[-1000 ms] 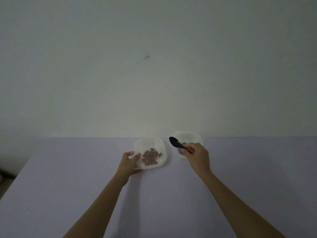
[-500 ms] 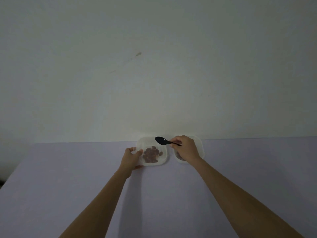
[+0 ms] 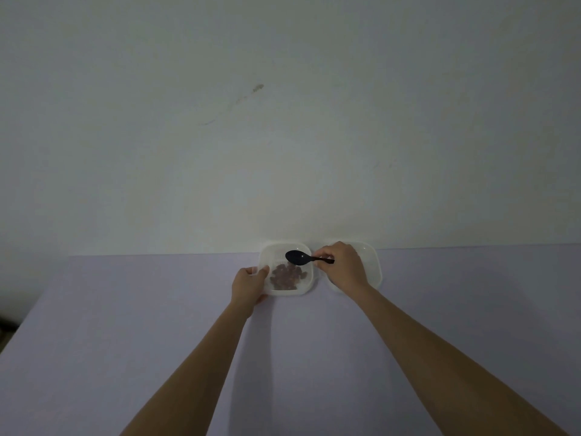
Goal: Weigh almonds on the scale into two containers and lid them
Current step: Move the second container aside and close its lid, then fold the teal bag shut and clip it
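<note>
Bare forearms (image 3: 201, 357), unadorned hands (image 3: 342, 267)

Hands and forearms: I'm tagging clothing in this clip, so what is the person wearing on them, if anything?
Nothing shows. The left hand and right hand are bare, without gloves. The left forearm and right forearm are uncovered down to the frame edge: no sleeves, watch or bracelet. In this dim light a thin ring cannot be ruled out.

Left grip (image 3: 248, 286), right grip (image 3: 341, 265), both curled.
</note>
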